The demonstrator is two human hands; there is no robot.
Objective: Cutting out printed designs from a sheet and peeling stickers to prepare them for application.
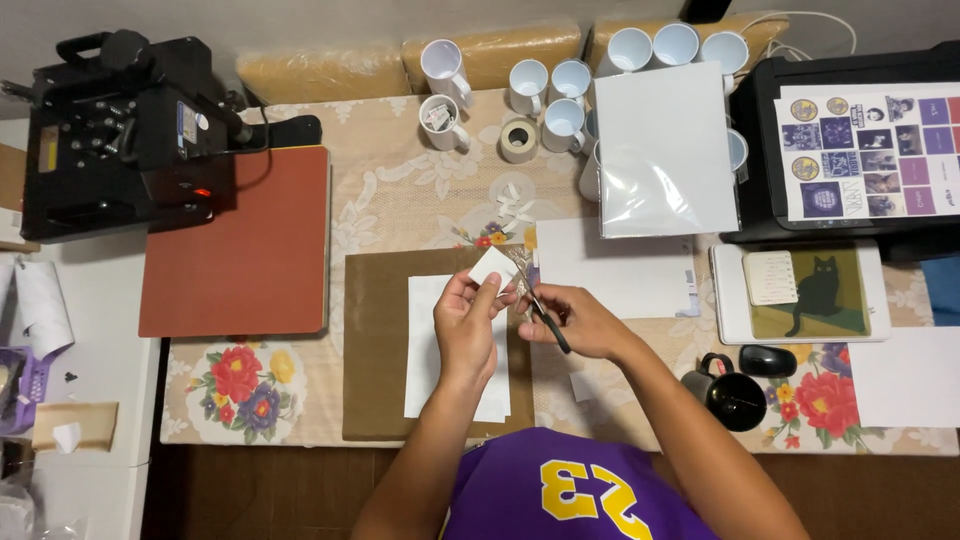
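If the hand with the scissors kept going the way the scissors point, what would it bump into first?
Most likely the small white paper piece that the left hand holds. The right hand aims its scissors up and left, with the tips right at that paper's edge; depth is hard to judge.

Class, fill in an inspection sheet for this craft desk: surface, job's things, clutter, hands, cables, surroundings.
Surface: table under a floral lace cloth; brown board beneath white sheets.
Job's things: small white paper piece; scissors.
Clutter: white mugs, tape roll, black mug, computer mouse, cat picture.
Hands: left hand pinches the paper piece; right hand grips the scissors at its edge.
Cables: white cable, top right.
Surroundings: heat press with red pad left; printer with printed sheet right.
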